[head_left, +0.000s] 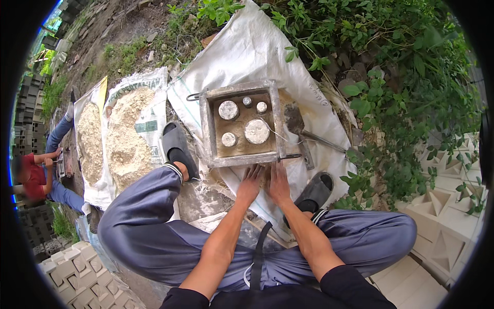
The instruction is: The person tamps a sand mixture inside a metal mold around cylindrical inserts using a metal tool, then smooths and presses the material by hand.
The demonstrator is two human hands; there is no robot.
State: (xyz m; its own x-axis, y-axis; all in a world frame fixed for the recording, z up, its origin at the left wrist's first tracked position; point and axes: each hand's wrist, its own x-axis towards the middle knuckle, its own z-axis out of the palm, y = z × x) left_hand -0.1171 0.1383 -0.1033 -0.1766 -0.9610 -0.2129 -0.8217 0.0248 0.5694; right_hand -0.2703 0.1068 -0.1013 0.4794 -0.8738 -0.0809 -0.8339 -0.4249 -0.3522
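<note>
A square metal-looking frame (205, 123) lies on a white woven sack (242, 46), filled with brown, sand-like material (221, 147). Several round, pale pieces of different sizes sit in it, the biggest being a disc (257, 132) right of centre; another large disc (228, 110) is at the upper left. A thin string or wire crosses the frame's right side. Just below the near edge, my left hand (249, 184) reaches down with fingers stretched out, close to some brown sand. Beside it, my right hand (278, 184) also has its fingers extended. Neither hand holds anything visible.
A trowel-like tool (295, 119) and a rod lie right of the frame. Sacks of pale powder (131, 136) stand open at left. My sandalled feet (179, 149) flank the frame. Another person (38, 175) sits far left. Plants (401, 98) and patterned blocks (445, 216) border the right.
</note>
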